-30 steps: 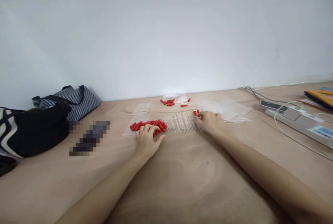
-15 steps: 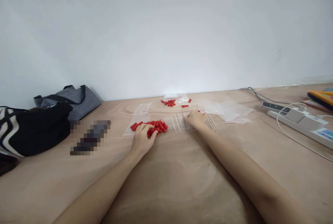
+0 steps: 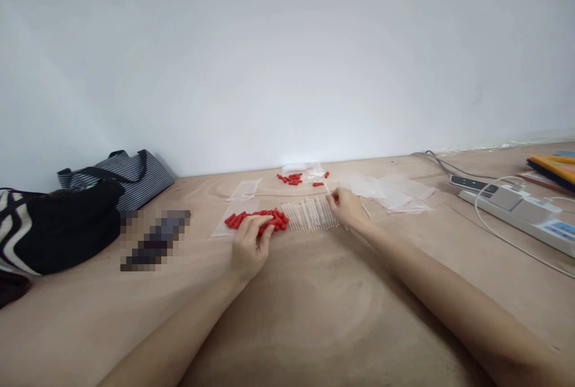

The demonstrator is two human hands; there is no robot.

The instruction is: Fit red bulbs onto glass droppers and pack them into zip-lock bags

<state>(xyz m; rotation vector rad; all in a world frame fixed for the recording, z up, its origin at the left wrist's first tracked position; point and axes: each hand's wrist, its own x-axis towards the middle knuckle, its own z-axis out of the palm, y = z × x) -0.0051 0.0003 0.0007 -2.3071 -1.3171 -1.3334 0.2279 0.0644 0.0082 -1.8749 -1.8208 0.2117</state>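
Note:
A heap of small red plastic pieces (image 3: 233,219), narrow at one end, lies partly on a clear zip bag (image 3: 220,230). Over its near side curls my left hand (image 3: 251,246), thumb and fingers closing around a red piece at the heap; the exact grip is partly hidden. Right of the heap, thin white sticks (image 3: 309,214) lie side by side in a row. My right hand (image 3: 348,206) is above the row's right part, fingertips pinched on one white stick (image 3: 326,188) that pokes up beyond them. The hand covers several sticks behind it.
More red pieces (image 3: 294,178) and a clear bag (image 3: 309,169) lie near the wall. Flat clear bags (image 3: 399,195) are at right, another (image 3: 245,189) at left. A power strip (image 3: 507,213) with cables stands far right; bags (image 3: 76,225) and a pixelated dark object (image 3: 157,237) sit left.
My right hand has shifted slightly right and turned, and a white stick now shows at its fingertips. My left hand has moved a little right and nearer me, still at the red heap.

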